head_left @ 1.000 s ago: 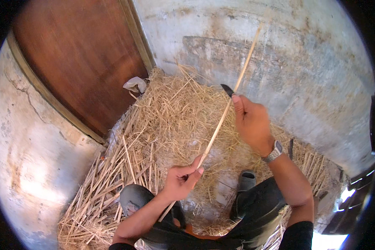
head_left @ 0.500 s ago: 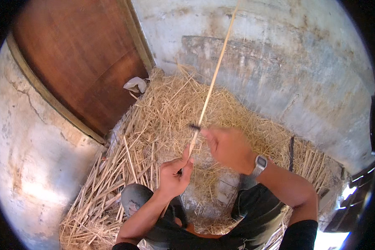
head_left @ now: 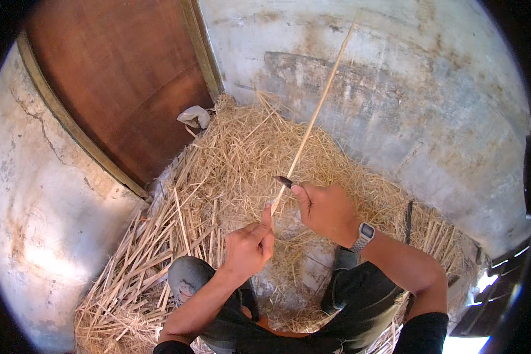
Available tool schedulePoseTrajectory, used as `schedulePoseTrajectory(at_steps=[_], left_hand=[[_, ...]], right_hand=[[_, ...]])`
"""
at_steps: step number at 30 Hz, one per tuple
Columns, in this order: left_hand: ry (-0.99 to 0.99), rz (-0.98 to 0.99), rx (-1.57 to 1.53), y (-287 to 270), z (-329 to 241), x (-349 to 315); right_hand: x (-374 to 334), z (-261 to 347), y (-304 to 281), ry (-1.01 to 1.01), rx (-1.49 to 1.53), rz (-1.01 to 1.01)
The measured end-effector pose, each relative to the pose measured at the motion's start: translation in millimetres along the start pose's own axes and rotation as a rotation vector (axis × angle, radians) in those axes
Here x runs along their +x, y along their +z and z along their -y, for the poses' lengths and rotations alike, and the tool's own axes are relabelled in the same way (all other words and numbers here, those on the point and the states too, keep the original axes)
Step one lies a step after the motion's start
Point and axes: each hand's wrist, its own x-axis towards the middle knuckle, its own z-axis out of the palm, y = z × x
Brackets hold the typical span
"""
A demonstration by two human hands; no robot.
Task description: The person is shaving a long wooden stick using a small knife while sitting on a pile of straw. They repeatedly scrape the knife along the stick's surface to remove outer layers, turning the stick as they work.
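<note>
A long, thin, pale strip of wood or bamboo (head_left: pixel 316 112) slants up and away from me, its far end in front of the wall. My left hand (head_left: pixel 248 246) grips its near part, index finger stretched along it. In my right hand (head_left: pixel 330 213) is a small knife (head_left: pixel 284 181); its dark, short blade lies across the strip just beyond my left fingertips. The knife's handle is hidden inside my closed fingers. A silver watch (head_left: pixel 366 232) sits on my right wrist.
Shavings (head_left: pixel 259 135) are heaped between my knees and the wall (head_left: pixel 430 106). Split strips (head_left: pixel 141 259) lie loose at the left. A brown door (head_left: pixel 124 76) stands at the far left, with a crumpled white bag (head_left: pixel 193 117) by its foot. A dark bar (head_left: pixel 408 221) lies at the right.
The strip's far end has come down into view and tilts further right. The knife stays near the same spot on the strip, its blade sharper to see now. Both hands keep their holds.
</note>
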Motion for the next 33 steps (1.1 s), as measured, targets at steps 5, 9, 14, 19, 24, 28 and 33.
schedulePoseTrajectory(at_steps=[5,9,14,19,24,28,33], left_hand=[[-0.032,-0.006,-0.024,3.0,1.7,-2.7],[-0.08,0.046,-0.017,0.3,3.6,-6.0],[-0.137,0.029,-0.044,2.3,0.4,-1.3],[-0.115,0.007,-0.212,7.9,2.5,-2.5],[-0.278,0.064,-0.512,6.0,1.2,-4.6],[-0.452,0.106,-0.674,-4.0,-5.4,1.1],[-0.454,0.116,-0.699,-2.1,-5.8,-0.1]], right_hand=[[0.3,-10.3,6.9,-0.003,0.06,0.037],[-17.2,-3.7,23.7,-0.014,0.118,0.131],[-8.7,-9.6,13.0,0.026,0.234,0.129],[8.7,-23.7,-4.1,0.209,0.221,-0.003],[-15.6,-9.3,24.6,-0.023,0.201,0.026],[-10.4,-8.1,22.7,0.002,0.266,0.115],[4.5,-22.4,14.6,0.134,0.295,-0.044]])
